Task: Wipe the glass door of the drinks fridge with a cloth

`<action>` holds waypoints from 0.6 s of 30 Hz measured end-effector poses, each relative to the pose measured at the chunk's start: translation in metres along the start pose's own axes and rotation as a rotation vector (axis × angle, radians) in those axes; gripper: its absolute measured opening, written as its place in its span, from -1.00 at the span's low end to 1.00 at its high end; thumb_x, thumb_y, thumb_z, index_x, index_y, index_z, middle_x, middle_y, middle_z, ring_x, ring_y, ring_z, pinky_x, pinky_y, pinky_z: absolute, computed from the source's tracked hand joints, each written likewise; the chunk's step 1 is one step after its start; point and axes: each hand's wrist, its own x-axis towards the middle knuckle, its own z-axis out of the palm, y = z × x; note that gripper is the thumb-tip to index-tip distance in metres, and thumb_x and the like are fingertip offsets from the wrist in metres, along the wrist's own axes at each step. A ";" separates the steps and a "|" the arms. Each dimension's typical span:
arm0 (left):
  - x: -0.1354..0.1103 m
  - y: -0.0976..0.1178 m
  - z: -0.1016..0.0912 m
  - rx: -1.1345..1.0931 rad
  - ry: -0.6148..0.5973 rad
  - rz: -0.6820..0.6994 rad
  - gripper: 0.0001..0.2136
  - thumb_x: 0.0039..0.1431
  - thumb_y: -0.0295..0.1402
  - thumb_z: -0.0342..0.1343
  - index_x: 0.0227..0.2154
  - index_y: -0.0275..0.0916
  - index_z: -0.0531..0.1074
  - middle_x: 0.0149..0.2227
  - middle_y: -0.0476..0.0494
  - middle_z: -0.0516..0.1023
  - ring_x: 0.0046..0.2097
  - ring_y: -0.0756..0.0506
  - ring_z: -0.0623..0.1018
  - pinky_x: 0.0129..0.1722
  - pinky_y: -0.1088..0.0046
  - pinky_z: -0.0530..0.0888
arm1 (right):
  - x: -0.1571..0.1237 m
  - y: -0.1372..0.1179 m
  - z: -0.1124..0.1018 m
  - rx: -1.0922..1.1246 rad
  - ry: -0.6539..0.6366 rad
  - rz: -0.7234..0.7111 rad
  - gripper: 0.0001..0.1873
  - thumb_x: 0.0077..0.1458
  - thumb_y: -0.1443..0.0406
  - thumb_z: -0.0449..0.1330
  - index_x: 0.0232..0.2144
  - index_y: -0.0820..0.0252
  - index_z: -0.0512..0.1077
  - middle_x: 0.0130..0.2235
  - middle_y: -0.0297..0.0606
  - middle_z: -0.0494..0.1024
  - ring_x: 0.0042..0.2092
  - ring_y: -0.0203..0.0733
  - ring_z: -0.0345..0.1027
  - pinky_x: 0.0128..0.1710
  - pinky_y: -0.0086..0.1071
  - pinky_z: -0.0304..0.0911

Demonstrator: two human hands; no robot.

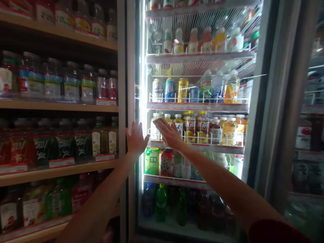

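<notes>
My left hand (136, 139) reaches up with fingers spread, over the left metal frame (130, 202) of a lit drinks fridge. Its palm faces away from me, and I cannot tell how firmly it touches. My right hand (170, 134) lies flat in front of the fridge's glass door (177, 233), fingers stretched to the upper left and thumb raised. A pale patch shows at its fingertips, too blurred to make out. Behind this hand stand pale-labelled bottles (178, 124) and brown-and-yellow tea bottles (190, 126) on a wire-fronted shelf (217, 148).
Wooden shelves (58, 105) full of drink bottles (72, 81) line the left side. Cans (182, 90) and more bottles fill the fridge's upper shelves, with green bottles (161, 202) at its bottom. A metal upright (280, 101) and another fridge (307, 155) stand on the right.
</notes>
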 end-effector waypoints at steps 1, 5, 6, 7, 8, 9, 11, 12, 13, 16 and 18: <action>-0.003 -0.003 -0.001 0.011 -0.006 0.000 -0.40 0.25 -0.17 -0.11 0.26 -0.40 0.04 0.33 -0.44 -0.05 0.36 -0.31 -0.02 0.25 -0.18 -0.10 | 0.004 -0.001 0.001 -0.003 0.017 0.052 -0.31 0.09 0.44 -0.01 0.29 0.18 0.01 0.34 -0.19 0.02 0.37 -0.07 -0.26 0.31 0.09 -0.45; -0.015 -0.016 -0.002 0.031 -0.014 -0.002 -0.41 0.23 -0.21 -0.07 0.27 -0.36 0.03 0.34 -0.42 -0.06 0.36 -0.28 -0.03 0.26 -0.15 -0.10 | 0.018 -0.004 0.005 -0.002 0.071 0.178 -0.31 0.10 0.44 -0.02 0.29 0.21 0.01 0.35 -0.16 -0.02 0.38 -0.03 -0.32 0.31 0.13 -0.47; -0.018 -0.019 -0.002 0.032 -0.016 -0.002 -0.40 0.23 -0.21 -0.06 0.27 -0.35 0.03 0.34 -0.41 -0.06 0.36 -0.28 -0.03 0.27 -0.14 -0.11 | 0.019 -0.008 0.006 0.004 0.048 0.125 -0.32 0.10 0.44 -0.02 0.28 0.19 0.03 0.35 -0.19 -0.02 0.38 -0.04 -0.32 0.31 0.12 -0.48; -0.021 -0.022 -0.002 0.033 -0.019 0.000 -0.40 0.22 -0.21 -0.06 0.27 -0.35 0.03 0.34 -0.41 -0.06 0.36 -0.28 -0.03 0.27 -0.14 -0.12 | 0.020 -0.013 0.007 0.013 0.015 0.049 -0.33 0.10 0.45 -0.02 0.28 0.18 0.05 0.35 -0.22 0.00 0.38 -0.07 -0.30 0.32 0.09 -0.48; -0.024 -0.025 -0.002 0.033 -0.024 0.004 -0.40 0.22 -0.21 -0.05 0.28 -0.34 0.03 0.34 -0.40 -0.05 0.36 -0.28 -0.03 0.28 -0.13 -0.13 | 0.020 -0.018 0.009 0.023 -0.019 -0.032 -0.33 0.09 0.45 -0.02 0.27 0.18 0.06 0.34 -0.26 0.01 0.37 -0.10 -0.28 0.33 0.06 -0.49; -0.027 -0.027 -0.003 0.033 -0.029 0.008 -0.40 0.22 -0.21 -0.05 0.28 -0.34 0.02 0.34 -0.40 -0.04 0.36 -0.27 -0.02 0.28 -0.12 -0.14 | 0.021 -0.024 0.010 0.031 -0.046 -0.093 -0.32 0.09 0.46 -0.02 0.27 0.17 0.06 0.34 -0.28 0.03 0.37 -0.12 -0.27 0.33 0.04 -0.49; -0.033 -0.031 -0.004 0.039 -0.039 0.004 -0.40 0.22 -0.22 -0.05 0.28 -0.35 0.02 0.33 -0.41 -0.03 0.36 -0.27 -0.02 0.28 -0.12 -0.15 | 0.026 -0.031 0.012 0.038 -0.055 -0.097 -0.29 0.08 0.48 -0.02 0.29 0.19 0.01 0.34 -0.27 0.03 0.37 -0.13 -0.28 0.33 0.04 -0.49; -0.036 -0.033 -0.005 0.045 -0.043 -0.002 -0.40 0.22 -0.23 -0.05 0.27 -0.36 0.02 0.33 -0.41 -0.03 0.36 -0.28 -0.02 0.28 -0.12 -0.14 | 0.030 -0.034 0.013 0.036 -0.040 -0.044 -0.28 0.07 0.48 -0.02 0.30 0.19 0.00 0.34 -0.24 0.02 0.38 -0.12 -0.29 0.33 0.06 -0.49; -0.039 -0.034 -0.006 0.049 -0.047 -0.007 -0.40 0.22 -0.24 -0.05 0.27 -0.37 0.02 0.33 -0.42 -0.03 0.36 -0.28 -0.01 0.28 -0.13 -0.13 | 0.034 -0.036 0.015 0.034 -0.023 0.021 -0.29 0.08 0.48 -0.03 0.30 0.20 0.01 0.34 -0.22 0.01 0.38 -0.09 -0.30 0.32 0.08 -0.50; -0.048 -0.041 -0.009 0.059 -0.056 -0.014 -0.40 0.22 -0.24 -0.06 0.27 -0.37 0.02 0.33 -0.42 -0.02 0.36 -0.28 0.00 0.27 -0.14 -0.11 | 0.036 -0.045 0.025 0.034 -0.029 0.058 -0.33 0.08 0.49 -0.05 0.26 0.20 0.09 0.35 -0.20 0.00 0.38 -0.07 -0.32 0.31 0.11 -0.49; -0.054 -0.046 -0.011 0.069 -0.063 -0.016 -0.41 0.22 -0.22 -0.06 0.27 -0.36 0.04 0.32 -0.42 0.00 0.35 -0.28 0.01 0.27 -0.13 -0.11 | 0.028 -0.055 0.033 0.046 -0.074 -0.090 -0.36 0.09 0.50 -0.06 0.24 0.19 0.14 0.34 -0.24 0.02 0.38 -0.10 -0.29 0.32 0.09 -0.48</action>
